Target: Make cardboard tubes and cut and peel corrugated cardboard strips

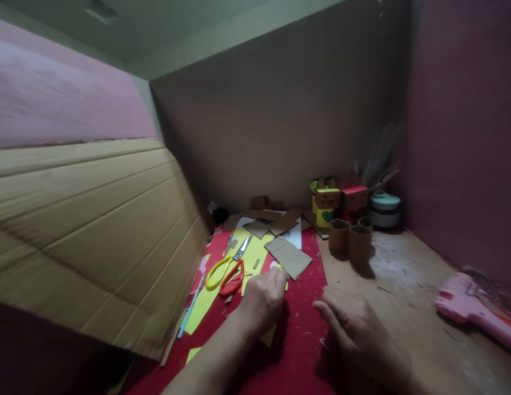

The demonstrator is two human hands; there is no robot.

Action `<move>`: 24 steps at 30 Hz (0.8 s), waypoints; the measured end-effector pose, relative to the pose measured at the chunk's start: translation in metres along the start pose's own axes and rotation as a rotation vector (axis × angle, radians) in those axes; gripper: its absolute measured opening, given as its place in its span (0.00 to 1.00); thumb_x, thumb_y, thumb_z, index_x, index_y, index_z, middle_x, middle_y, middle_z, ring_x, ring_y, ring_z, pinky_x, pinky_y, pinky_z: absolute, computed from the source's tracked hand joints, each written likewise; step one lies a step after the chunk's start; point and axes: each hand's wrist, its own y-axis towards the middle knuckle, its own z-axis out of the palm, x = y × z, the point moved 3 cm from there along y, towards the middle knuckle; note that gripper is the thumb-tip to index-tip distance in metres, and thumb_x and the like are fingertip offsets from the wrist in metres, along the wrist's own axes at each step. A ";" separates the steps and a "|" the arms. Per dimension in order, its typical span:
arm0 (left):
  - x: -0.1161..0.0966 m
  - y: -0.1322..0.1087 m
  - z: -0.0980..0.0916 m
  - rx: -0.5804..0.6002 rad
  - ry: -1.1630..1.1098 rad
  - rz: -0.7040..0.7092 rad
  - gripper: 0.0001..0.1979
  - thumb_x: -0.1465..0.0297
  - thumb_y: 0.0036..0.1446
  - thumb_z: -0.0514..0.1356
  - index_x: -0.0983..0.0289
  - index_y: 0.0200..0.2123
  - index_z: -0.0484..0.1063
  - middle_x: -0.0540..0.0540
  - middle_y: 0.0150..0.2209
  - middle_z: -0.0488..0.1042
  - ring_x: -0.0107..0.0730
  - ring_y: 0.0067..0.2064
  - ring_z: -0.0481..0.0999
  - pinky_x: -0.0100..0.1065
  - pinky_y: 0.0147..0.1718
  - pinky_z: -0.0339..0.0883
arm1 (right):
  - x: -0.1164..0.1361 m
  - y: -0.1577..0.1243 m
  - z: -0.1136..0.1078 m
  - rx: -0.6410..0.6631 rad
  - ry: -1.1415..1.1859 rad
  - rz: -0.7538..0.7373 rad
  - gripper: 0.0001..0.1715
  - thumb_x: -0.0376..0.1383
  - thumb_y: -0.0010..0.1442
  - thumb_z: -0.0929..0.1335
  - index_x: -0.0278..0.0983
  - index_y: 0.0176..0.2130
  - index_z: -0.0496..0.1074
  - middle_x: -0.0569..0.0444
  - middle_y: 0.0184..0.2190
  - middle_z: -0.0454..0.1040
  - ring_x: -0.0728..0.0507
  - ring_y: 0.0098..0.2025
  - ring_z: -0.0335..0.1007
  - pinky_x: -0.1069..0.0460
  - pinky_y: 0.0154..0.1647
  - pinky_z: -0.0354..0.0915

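My left hand (pixel 265 299) is low over the red sheet (pixel 298 307), its fingers curled and pressed together beside small pink and yellow paper scraps. Whatever those fingertips pinch, if anything, is hidden. Just past them lies a flat piece of cardboard (pixel 288 257). To the left of this hand, scissors (pixel 231 271) with one yellow and one red handle rest on yellow paper (pixel 255 249), blades pointing away. My right hand (pixel 356 332) hovers near the sheet's right edge, fingers bent inward with the thumb toward the left. Its palm side faces away from view, so its contents cannot be seen.
Several cardboard tubes (pixel 338 237) stand on the right. Behind them are a yellow box-headed figure (pixel 327 207), a red one (pixel 354 203) and a teal-lidded container (pixel 384 208). A pink glue gun (pixel 465 302) lies far right. A folded cardboard panel (pixel 94 236) borders the left.
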 end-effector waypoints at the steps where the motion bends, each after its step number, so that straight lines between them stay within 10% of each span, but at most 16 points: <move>1: 0.001 -0.001 0.000 0.021 -0.008 -0.005 0.09 0.81 0.52 0.51 0.63 0.30 0.65 0.52 0.25 0.68 0.33 0.22 0.66 0.34 0.19 0.53 | 0.000 -0.001 0.000 0.013 -0.009 -0.007 0.18 0.35 0.66 0.57 0.38 0.24 0.60 0.57 0.19 0.64 0.50 0.21 0.61 0.54 0.23 0.56; 12: 0.016 0.018 0.011 0.305 -0.069 -0.037 0.07 0.77 0.54 0.53 0.62 0.35 0.69 0.53 0.33 0.72 0.32 0.30 0.73 0.30 0.22 0.61 | -0.009 0.001 -0.002 0.036 -0.156 -0.009 0.18 0.37 0.66 0.58 0.37 0.27 0.67 0.54 0.20 0.69 0.47 0.22 0.65 0.53 0.25 0.60; 24: 0.169 0.141 0.132 0.539 0.044 -0.186 0.17 0.65 0.60 0.57 0.65 0.50 0.66 0.59 0.50 0.68 0.39 0.48 0.71 0.46 0.45 0.68 | -0.017 -0.005 0.008 0.097 -0.110 0.163 0.18 0.37 0.64 0.60 0.39 0.25 0.68 0.56 0.18 0.68 0.49 0.20 0.63 0.55 0.22 0.59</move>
